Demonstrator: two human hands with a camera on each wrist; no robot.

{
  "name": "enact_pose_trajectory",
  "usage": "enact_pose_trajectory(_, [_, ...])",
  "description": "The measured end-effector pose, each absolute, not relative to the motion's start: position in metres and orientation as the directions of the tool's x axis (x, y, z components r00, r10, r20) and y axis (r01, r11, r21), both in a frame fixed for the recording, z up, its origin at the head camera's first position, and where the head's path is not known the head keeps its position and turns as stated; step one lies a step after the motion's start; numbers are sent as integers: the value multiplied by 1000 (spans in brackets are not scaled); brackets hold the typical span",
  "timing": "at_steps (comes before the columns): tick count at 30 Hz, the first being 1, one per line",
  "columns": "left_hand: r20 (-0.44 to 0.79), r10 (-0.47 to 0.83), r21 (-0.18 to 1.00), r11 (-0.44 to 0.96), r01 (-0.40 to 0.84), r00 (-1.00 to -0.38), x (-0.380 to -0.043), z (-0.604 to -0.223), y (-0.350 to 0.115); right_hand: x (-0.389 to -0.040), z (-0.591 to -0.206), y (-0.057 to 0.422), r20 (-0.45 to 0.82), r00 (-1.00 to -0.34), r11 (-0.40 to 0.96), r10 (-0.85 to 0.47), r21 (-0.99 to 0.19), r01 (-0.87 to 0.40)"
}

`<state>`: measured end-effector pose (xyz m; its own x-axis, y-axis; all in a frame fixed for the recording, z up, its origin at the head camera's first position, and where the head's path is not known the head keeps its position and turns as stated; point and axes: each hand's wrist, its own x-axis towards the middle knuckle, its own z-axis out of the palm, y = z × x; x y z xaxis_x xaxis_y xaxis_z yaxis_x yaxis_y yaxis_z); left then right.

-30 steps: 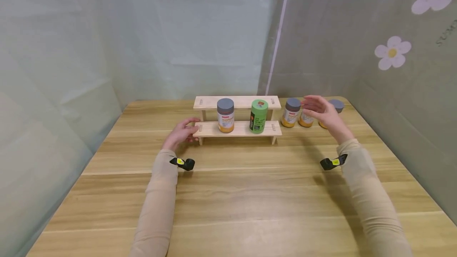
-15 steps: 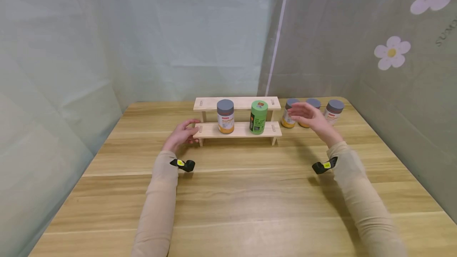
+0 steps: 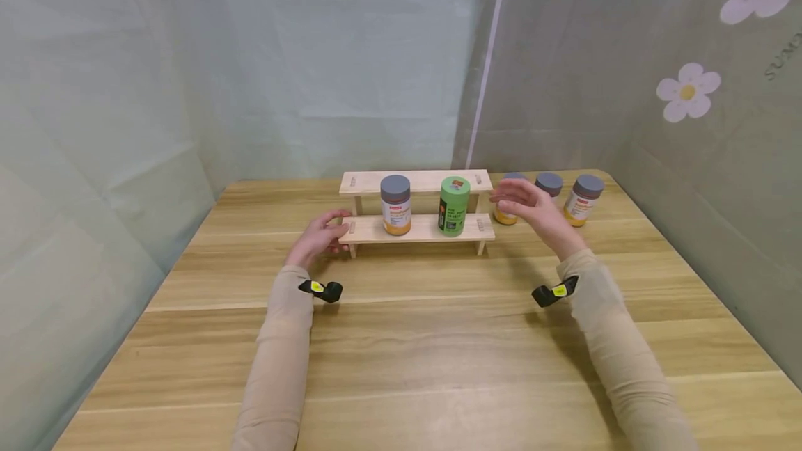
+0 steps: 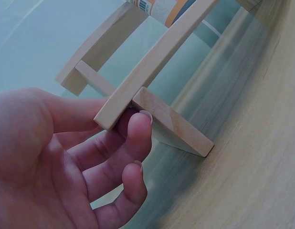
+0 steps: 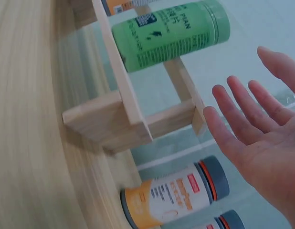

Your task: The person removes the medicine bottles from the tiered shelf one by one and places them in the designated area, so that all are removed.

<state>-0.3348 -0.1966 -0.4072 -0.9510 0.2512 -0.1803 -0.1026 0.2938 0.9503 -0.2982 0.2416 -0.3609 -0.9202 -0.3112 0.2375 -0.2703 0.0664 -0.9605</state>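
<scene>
A two-step wooden rack stands on the table. My left hand grips the left end of its lower step; in the left wrist view, curled fingers reach under the board beside the leg. On that step stand an orange-and-white bottle with a grey cap and, to its right, a green bottle. My right hand hovers right of the rack with fingers spread and holds nothing. Behind it, one grey-capped bottle is partly hidden. The right wrist view shows the hand apart from the green bottle.
Two more grey-capped bottles, a middle one and a rightmost one, stand in a row on the wooden table. A curtain hangs behind the table's back edge. The rack's upper step is higher and farther back.
My right hand has moved left from in front of the right-hand bottles towards the rack, uncovering the rightmost bottle. The left hand, the rack and the bottles stay in place.
</scene>
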Motion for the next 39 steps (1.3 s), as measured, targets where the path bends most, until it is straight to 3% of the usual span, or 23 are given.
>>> enact_pose_trajectory(6, [-181, 247, 950, 295, -104, -952, -336, -408, -196, -298, -358, 230, 229, -922, 29, -312, -968, -250])
enact_pose_trajectory(18, [-191, 254, 950, 292, -113, -948, -337, -408, -196, -304, -357, 211, 203, -924, 98, -324, -964, -246])
enact_pose_trajectory(25, [-209, 269, 951, 279, -132, -940, -331, -396, -195, -302, -358, 198, 140, -937, 110, -319, -977, -183])
enact_pose_trajectory(39, [-187, 249, 951, 290, -111, -950, -338, -410, -199, -304, -366, 175, 90, -960, 92, -266, -989, -119])
